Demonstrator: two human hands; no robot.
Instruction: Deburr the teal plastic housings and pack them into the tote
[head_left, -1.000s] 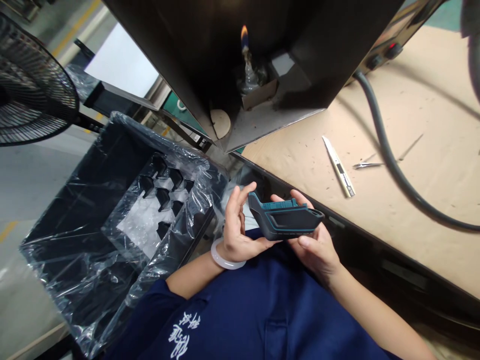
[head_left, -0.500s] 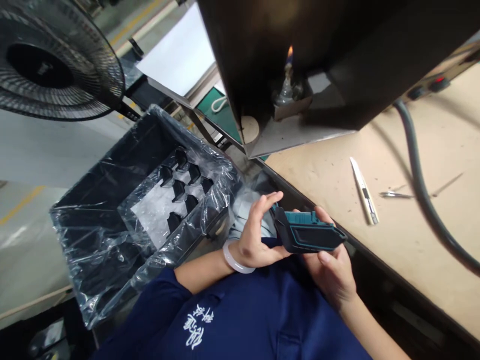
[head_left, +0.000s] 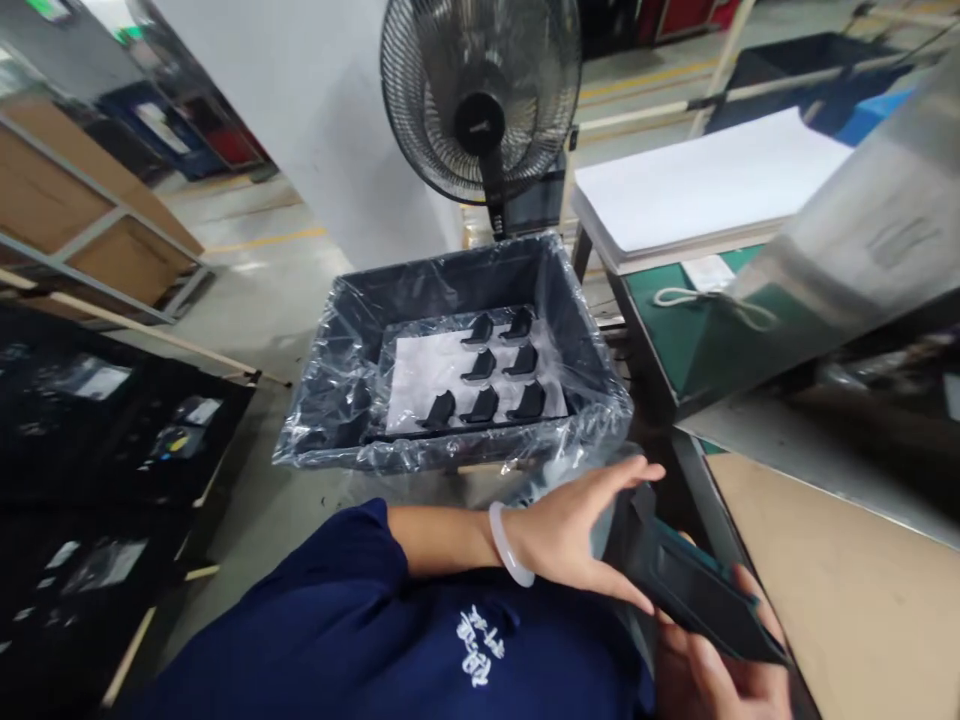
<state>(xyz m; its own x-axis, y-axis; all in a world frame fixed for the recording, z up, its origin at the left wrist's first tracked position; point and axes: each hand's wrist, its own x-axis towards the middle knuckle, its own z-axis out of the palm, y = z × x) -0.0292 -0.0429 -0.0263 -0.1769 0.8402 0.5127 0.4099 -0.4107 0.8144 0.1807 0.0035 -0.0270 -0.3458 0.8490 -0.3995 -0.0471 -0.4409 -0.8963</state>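
Head view is swinging toward the clear-plastic-lined black crate (head_left: 442,285)

Right hand (head_left: 750,685) is gripping the angular black-and-teal plastic part (head_left: 697,595) by its lower end; left hand (head_left: 566,535) is spreading wide around the upper end, contact unclear. This part is hovering near the edge of the tan-topped bench (head_left: 840,570). Seven black angular pieces (head_left: 480,404) are leaving room on the white sheet's (head_left: 420,360) left.
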